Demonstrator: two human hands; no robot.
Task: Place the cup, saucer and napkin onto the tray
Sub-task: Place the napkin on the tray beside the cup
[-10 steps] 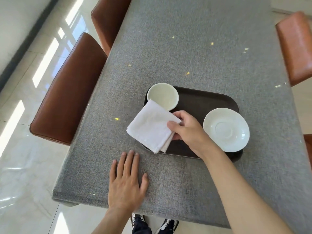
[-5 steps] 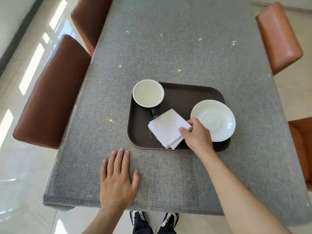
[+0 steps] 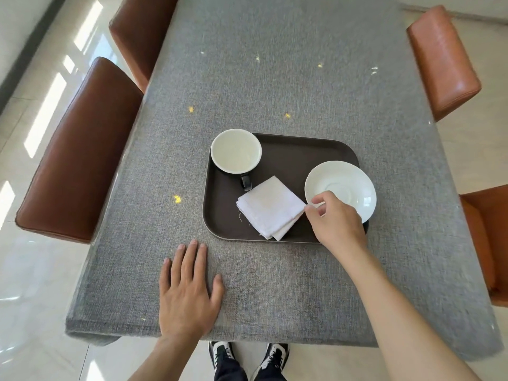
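Observation:
A dark brown tray [image 3: 288, 158] lies on the grey table. In its far left corner stands a cup [image 3: 235, 151], white inside, with a black handle pointing toward me. The folded white napkin [image 3: 270, 211] rests flat on the tray's near middle. A white saucer [image 3: 343, 188] sits at the tray's right end, overhanging the rim. My right hand [image 3: 336, 224] hovers over the tray's near right corner, thumb and forefinger curled at the napkin's right corner; I cannot tell whether they still pinch it. My left hand [image 3: 188, 290] lies flat on the table, fingers spread, nearer than the tray.
The table [image 3: 275, 78] is covered with a grey cloth. Brown leather chairs stand at its left [image 3: 79, 149] and far left [image 3: 140, 31], and orange ones at its right [image 3: 442, 59] and near right [image 3: 489, 243]. My shoes [image 3: 247, 356] show below the near edge.
My right hand carried the napkin from the tray's left edge to its near middle and laid it flat. The hand now sits at the napkin's right corner. My left hand stayed put.

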